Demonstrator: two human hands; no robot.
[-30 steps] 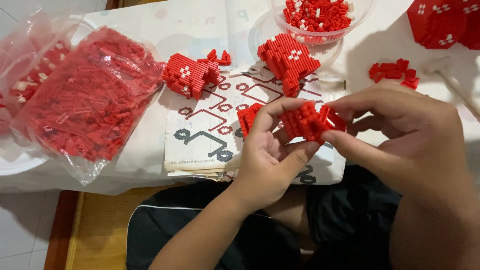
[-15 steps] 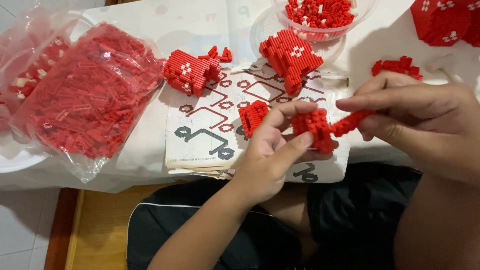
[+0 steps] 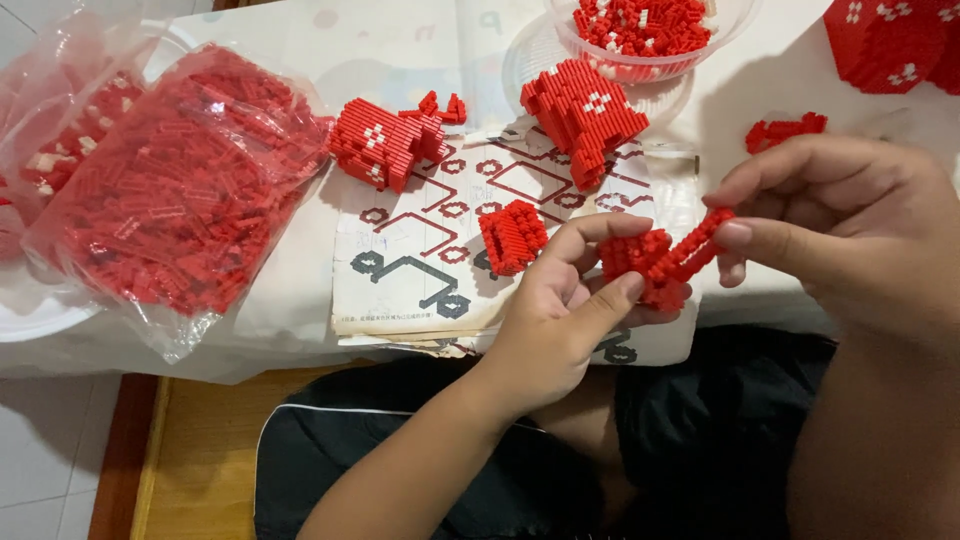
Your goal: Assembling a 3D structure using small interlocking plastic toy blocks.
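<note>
Fingers of my left hand [image 3: 560, 310] pinch the red block cluster [image 3: 640, 262] above the instruction sheet [image 3: 420, 270]; my right hand [image 3: 850, 225] grips a brick strip [image 3: 700, 240] touching it. Since before, the strip has lifted and angled upward.

Both forearms bare, no sleeves in view. Left hand [image 3: 560, 320] and right hand [image 3: 850, 225]: no rings, watch or gloves, nails short. Lap: black shorts [image 3: 420, 450] with one thin white piping line curving across the left leg.
</note>
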